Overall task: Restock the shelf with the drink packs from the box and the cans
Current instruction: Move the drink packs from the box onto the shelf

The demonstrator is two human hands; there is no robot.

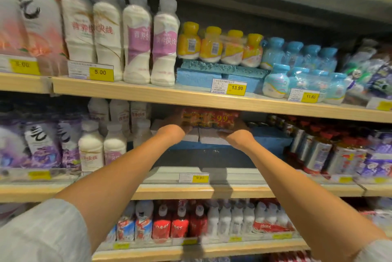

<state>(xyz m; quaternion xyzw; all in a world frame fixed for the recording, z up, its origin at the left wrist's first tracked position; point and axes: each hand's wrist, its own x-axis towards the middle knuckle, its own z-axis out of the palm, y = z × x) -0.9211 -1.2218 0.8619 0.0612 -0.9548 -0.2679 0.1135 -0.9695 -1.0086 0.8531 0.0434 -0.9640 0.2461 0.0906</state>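
Observation:
A red shrink-wrapped drink pack (210, 119) marked 9.9 is held deep inside the middle shelf (212, 190), just under the board above. My left hand (172, 131) grips its left end and my right hand (235, 133) grips its right end. The pack sits over white blocks (209, 136) and a blue foam riser (269, 136). My fingers are partly hidden behind the pack. Cans (314, 151) stand to the right on the same shelf. The box is not in view.
White milk bottles (101, 147) stand left of the gap. A 9.90 price tag (194, 177) marks the shelf front. Yellow (220, 47) and blue (301, 66) bottle packs fill the upper shelf. Red and white bottles (212, 219) line the lower shelf.

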